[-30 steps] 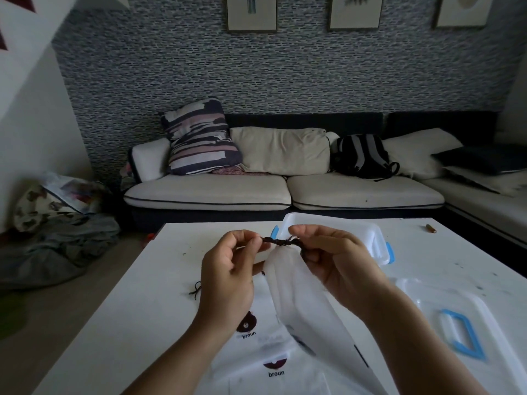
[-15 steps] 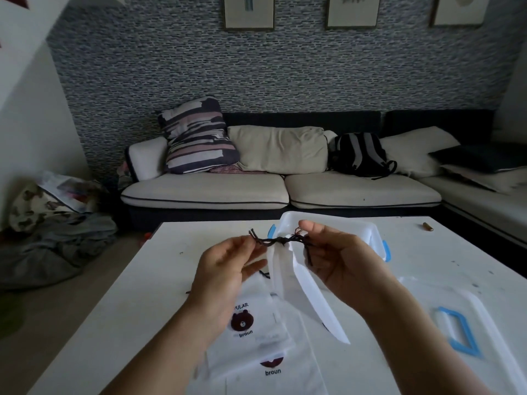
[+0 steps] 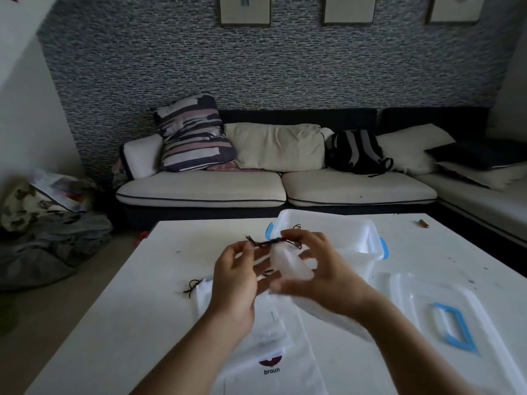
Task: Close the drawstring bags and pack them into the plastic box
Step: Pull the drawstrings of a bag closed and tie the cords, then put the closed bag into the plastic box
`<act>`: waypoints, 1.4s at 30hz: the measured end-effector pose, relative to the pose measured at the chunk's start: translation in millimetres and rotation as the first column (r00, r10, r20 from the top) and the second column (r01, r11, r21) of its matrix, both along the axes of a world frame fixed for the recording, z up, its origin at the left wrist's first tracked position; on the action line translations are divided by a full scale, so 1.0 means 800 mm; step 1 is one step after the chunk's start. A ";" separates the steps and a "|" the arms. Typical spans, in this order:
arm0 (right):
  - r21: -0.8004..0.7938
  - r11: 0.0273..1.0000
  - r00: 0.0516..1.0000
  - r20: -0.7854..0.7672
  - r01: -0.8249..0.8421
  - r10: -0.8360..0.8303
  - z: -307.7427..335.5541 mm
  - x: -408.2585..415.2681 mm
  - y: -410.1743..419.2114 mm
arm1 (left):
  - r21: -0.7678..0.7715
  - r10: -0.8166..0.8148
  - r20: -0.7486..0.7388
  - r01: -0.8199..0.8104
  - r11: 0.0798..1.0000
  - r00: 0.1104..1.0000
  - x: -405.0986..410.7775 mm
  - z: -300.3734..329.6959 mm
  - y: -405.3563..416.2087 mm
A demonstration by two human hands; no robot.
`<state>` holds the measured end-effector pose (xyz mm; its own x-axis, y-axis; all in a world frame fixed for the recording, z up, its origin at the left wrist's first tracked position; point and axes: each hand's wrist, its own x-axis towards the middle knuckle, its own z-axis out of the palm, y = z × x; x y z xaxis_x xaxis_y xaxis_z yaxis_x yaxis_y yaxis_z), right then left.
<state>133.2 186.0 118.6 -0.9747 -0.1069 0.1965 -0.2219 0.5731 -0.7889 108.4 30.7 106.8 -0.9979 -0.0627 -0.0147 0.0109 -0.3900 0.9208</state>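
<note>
Your left hand (image 3: 236, 276) pinches one end of the dark drawstring (image 3: 271, 242), fingers loosely curled; your right hand (image 3: 319, 269) holds the cinched white bag (image 3: 288, 266) by its neck, at centre frame just in front of the open plastic box (image 3: 342, 238). More bags (image 3: 268, 346) lie flat on the desk (image 3: 142, 295) at lower centre. Blur hides the exact grip; a loose cord could let the mouth reopen while packing

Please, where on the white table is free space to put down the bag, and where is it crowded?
Bare table lies left of the flat bags, up to the left edge. More lies behind the lid, right of the plastic box, near a small brown thing. The near middle is crowded: bags, both hands, lid.
</note>
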 end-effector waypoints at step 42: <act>0.592 0.801 0.839 0.388 0.090 -0.382 -0.019 -0.282 0.126 | -0.949 0.073 0.312 0.308 0.061 0.947 -0.192 -0.177 -0.087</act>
